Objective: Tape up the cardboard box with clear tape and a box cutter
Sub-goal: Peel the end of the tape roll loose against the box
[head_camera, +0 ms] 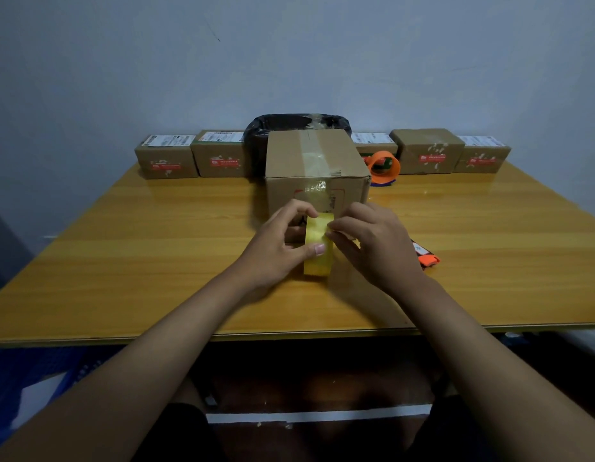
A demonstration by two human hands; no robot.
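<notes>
Gripping the tape roll (317, 248) upright over the table (156, 255), the left hand (282, 241) has thumb and fingers closed around it, while the right hand (372, 241) pinches at its top edge. Just behind stands the box (314, 165), already taped; the cutter (426, 256) lies right of the hands.
</notes>
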